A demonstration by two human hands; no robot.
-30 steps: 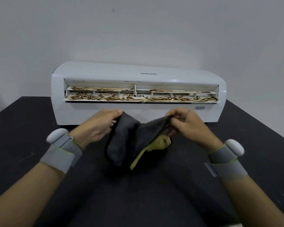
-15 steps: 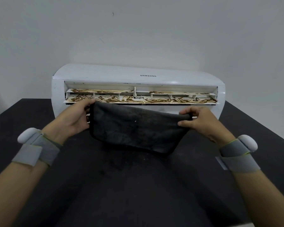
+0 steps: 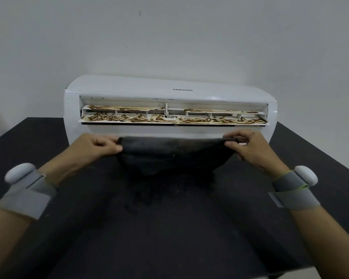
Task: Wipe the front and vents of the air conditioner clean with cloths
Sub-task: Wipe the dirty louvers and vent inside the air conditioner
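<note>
A white air conditioner stands on a black table against the wall. Its open vent has louvres streaked with brown grime. In front of the unit's lower front panel a dark grey cloth is stretched wide. My left hand pinches the cloth's left corner and my right hand pinches its right corner. The cloth sags between them and its lower edge hangs just over the tabletop. Both wrists wear grey straps with white pods.
The black table reaches toward me, with a faint dusty smear near its middle. A plain white wall rises behind the unit. The table's right edge and left edge run back beside the air conditioner.
The cloth went from bunched, with a yellow side showing, to spread wide and taut. My hands moved apart and slightly forward, toward the unit's lower front.
</note>
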